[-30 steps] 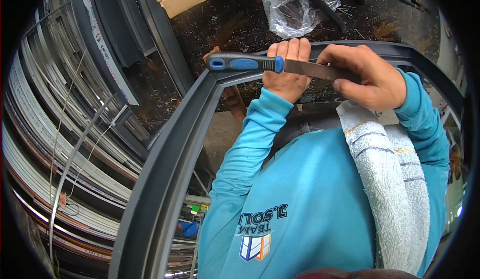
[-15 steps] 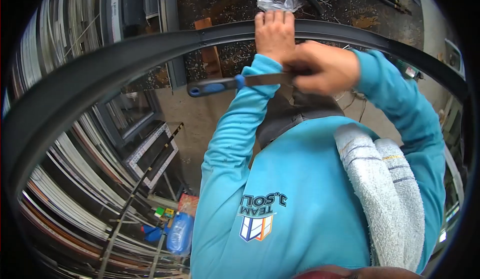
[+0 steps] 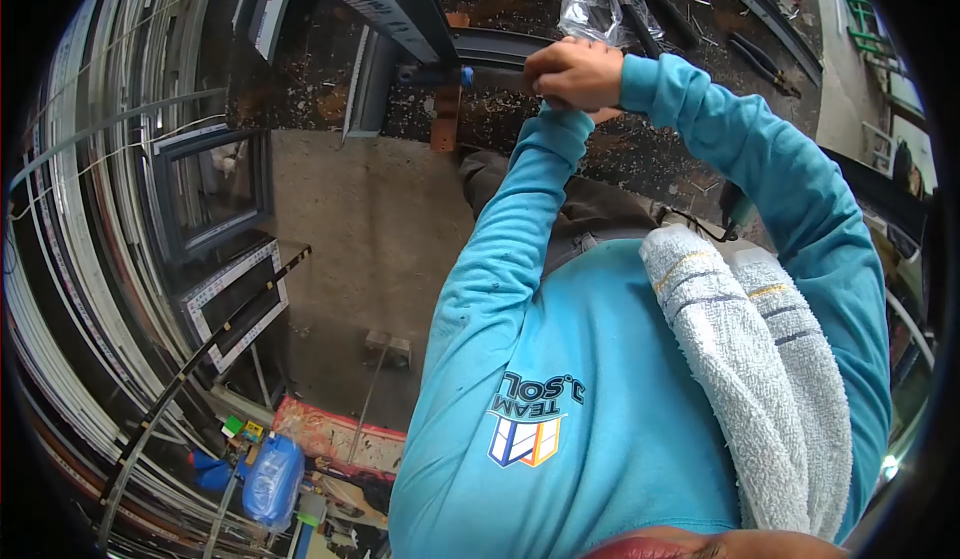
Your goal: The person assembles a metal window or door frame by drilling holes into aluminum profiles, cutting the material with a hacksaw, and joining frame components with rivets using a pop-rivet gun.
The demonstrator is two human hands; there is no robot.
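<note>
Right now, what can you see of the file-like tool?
The file-like tool has a dark handle, a blue collar and a flat, greyish blade, seemingly metal. It points sideways across the view, handle leftward. The blade's far end is hidden at the right hand, whose curled fingers appear to grip it.

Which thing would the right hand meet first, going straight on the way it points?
Beyond the tool in its grip, the right hand would probably meet the dark bar with writing, though depth is unclear and it might pass by.
</note>
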